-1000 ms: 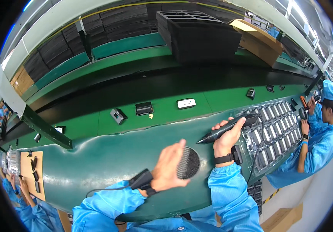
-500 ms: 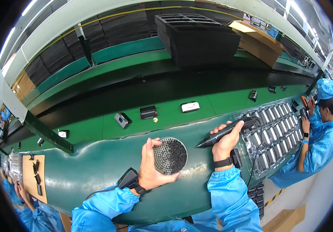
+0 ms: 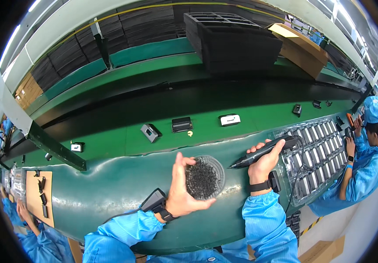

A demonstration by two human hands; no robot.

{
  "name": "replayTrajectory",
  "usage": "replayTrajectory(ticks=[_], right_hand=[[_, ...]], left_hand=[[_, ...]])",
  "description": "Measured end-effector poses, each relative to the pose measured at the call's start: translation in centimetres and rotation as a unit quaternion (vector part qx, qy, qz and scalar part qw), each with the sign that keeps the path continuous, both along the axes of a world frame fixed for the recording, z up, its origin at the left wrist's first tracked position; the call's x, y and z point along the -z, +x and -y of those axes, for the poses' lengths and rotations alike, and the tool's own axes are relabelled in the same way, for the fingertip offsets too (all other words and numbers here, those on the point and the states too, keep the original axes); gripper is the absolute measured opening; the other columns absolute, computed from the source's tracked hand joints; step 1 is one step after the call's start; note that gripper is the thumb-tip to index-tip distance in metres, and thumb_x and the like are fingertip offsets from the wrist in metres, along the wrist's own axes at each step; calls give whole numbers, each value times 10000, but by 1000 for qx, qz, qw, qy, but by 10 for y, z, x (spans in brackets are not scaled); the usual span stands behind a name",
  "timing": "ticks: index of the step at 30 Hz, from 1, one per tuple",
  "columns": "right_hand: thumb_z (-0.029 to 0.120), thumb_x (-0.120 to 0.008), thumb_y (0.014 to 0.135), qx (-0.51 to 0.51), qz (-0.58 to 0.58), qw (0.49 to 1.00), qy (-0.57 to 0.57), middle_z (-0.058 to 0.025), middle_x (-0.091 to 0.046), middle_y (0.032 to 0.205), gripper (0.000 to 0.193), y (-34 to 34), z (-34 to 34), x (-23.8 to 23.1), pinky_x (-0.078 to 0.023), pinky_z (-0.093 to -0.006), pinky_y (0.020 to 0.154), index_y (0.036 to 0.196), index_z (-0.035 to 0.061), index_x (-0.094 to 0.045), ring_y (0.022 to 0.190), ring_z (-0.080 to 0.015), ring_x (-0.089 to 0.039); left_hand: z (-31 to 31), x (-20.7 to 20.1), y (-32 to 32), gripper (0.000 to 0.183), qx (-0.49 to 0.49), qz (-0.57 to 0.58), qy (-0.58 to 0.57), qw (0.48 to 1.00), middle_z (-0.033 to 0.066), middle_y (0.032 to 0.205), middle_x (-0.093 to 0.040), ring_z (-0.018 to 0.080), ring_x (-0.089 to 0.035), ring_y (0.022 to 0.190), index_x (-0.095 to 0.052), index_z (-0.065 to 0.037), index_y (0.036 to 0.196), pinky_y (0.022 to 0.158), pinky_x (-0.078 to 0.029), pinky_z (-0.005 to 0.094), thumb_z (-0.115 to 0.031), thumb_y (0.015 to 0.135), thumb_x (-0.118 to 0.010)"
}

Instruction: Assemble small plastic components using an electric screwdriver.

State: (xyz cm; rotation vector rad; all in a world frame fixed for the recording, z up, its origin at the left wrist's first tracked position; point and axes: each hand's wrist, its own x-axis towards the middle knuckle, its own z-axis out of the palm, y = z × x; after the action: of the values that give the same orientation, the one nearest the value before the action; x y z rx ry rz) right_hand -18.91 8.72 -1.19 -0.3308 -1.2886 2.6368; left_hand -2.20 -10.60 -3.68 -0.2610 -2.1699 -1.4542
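Observation:
My left hand is closed around the side of a clear round dish. Its fingers curl over the far left rim and the thumb lies along the near side. Inside the dish is a heap of many tiny dark pieces, too small to name. My right hand grips a black pen-shaped electric screwdriver. The tool's pointed end faces left, toward the dish, and does not touch it. A cable hangs from its back end. Both hands are above the green bench mat.
Right of my right hand lies a clear plastic tray with rows of black-and-white parts. Beyond the mat, a green belt carries a white device and black housings. Co-workers sit at both sides. Black trays are stacked behind.
The dish has tipped and moved slightly right with my left hand, so more of its clear wall shows. My right hand keeps hold of the screwdriver. The view has shifted a little.

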Motion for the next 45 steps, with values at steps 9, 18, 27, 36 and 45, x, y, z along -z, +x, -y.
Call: replayTrajectory(ticks=[9,18,27,36,45], right_hand=[[680,-444,1018,11,8,1000,1,-81,-516,717,629,-3,-2,4,-508,-401,553,1085,55,-477,581,-212,-538],[678,-442,1020,9,6,1000,0,-81,-515,721,624,-2,0,2,-500,-403,563,1082,58,-479,592,-214,-536],[694,-459,1008,-2,4,1000,4,-61,-512,732,616,2,1,1,-490,-379,600,1057,80,-489,620,-199,-525],[700,-484,994,-7,6,1000,2,-63,-518,726,632,2,-1,3,-496,-383,590,1059,72,-493,613,-203,-536],[688,-477,1004,-8,6,1000,-1,-58,-517,737,618,3,3,1,-500,-391,602,1068,74,-490,628,-202,-533]], left_hand=[[-7,-2,-1,1556,53,-65,-25,996,212,1355,-418,418,-472,1294,93,-88,1638,1122,-363,557,-211,533,-996],[14,-1,-14,1568,0,-44,-1,999,209,1376,-399,381,-444,1330,130,-65,1627,1151,-335,511,-229,542,-989],[8,2,-11,1561,14,-50,-48,997,210,1395,-418,379,-459,1334,128,-63,1627,1144,-359,493,-199,541,-985],[-4,8,-5,1599,86,-74,-60,992,228,1387,-416,425,-454,1340,171,-149,1631,1116,-373,546,-209,541,-998],[10,11,-14,1517,183,-23,-135,974,303,1456,-357,469,-443,1338,162,-66,1620,1124,-380,531,-230,592,-943]])
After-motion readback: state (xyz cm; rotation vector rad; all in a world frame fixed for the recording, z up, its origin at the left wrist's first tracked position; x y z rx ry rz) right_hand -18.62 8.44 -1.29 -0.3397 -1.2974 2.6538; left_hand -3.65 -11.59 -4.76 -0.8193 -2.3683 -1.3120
